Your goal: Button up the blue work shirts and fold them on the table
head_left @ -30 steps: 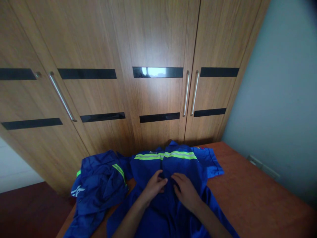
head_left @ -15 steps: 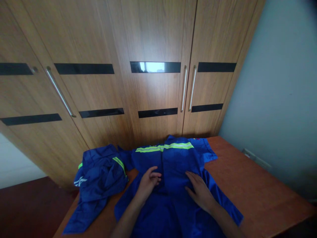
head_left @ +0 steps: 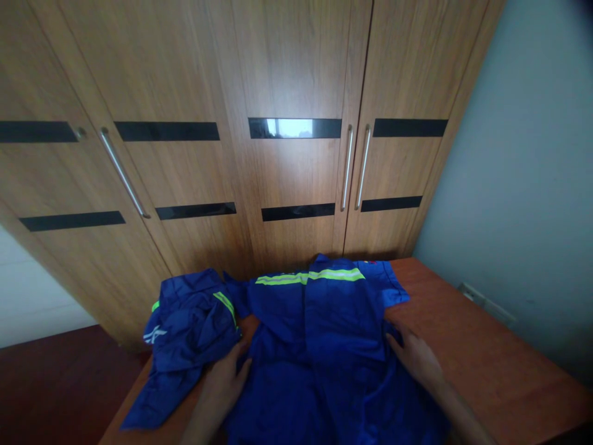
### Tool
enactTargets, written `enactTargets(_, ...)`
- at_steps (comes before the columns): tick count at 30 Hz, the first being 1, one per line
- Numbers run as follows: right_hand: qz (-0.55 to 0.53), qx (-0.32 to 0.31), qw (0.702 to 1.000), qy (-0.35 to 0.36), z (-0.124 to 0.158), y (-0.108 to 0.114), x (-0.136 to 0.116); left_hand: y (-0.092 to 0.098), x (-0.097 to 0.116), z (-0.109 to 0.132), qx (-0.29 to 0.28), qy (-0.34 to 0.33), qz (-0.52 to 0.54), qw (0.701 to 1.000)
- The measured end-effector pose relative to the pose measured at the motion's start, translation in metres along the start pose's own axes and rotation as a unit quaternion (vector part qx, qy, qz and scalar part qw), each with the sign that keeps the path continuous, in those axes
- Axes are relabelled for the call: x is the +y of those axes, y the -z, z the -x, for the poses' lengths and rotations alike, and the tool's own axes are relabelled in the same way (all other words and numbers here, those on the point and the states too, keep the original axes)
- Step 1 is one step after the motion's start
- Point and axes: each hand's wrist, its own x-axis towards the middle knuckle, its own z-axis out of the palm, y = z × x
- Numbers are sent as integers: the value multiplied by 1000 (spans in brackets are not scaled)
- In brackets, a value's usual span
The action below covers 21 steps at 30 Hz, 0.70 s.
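Note:
A blue work jacket [head_left: 343,315] with a yellow-green and silver reflective stripe across its chest lies spread out on the reddish-brown tabletop [head_left: 472,346]. At its left edge is my left hand [head_left: 225,377], slightly blurred, thumb held apart from the fingers. My right hand [head_left: 419,358] rests against the jacket's right edge, with thumb and fingers apart on the creased cloth there. Left of the jacket sits a second, crumpled blue garment [head_left: 189,327] with similar reflective strips, close to my left hand.
Behind the tabletop stands a wooden wardrobe [head_left: 291,173] with black inlaid bands and metal handles. A pale wall [head_left: 519,185] with a socket strip [head_left: 486,304] borders the right side. Dark red floor [head_left: 60,389] shows at lower left.
Both hands have moved outward from the middle of the jacket to its two side edges. Cloth on the jacket's lower right has shifted and bunched. The view has shifted slightly.

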Motion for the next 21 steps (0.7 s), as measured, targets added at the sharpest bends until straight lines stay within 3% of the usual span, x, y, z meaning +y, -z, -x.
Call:
enactTargets(2, -33, 6, 999, 16, 4, 0, 3, 7, -5, 4, 14, 5, 82, 997)
enactTargets(5, -105, 24, 994, 17, 4, 20, 11, 27, -9, 15, 18, 40, 213, 976)
enactTargets(10, -184, 37, 981, -42, 7, 71, 31, 51, -7, 46, -12, 151, 405, 901)
enactTargets(14, -220, -100, 967, -83, 15, 87, 48, 46, -2, 63, -70, 216, 542, 809)
enactTargets(16, -232, -182, 950, -99, 10, 87, 54, 39, -2, 59, -91, 242, 569, 781)
enactTargets(18, -245, -204, 941, -111, -3, 83, 57, 29, -4, 45, -101, 234, 575, 778)
enactTargets(21, -300, -150, 930, -152, -31, 71, 54, 16, -10, 14, -70, 182, 553, 810)
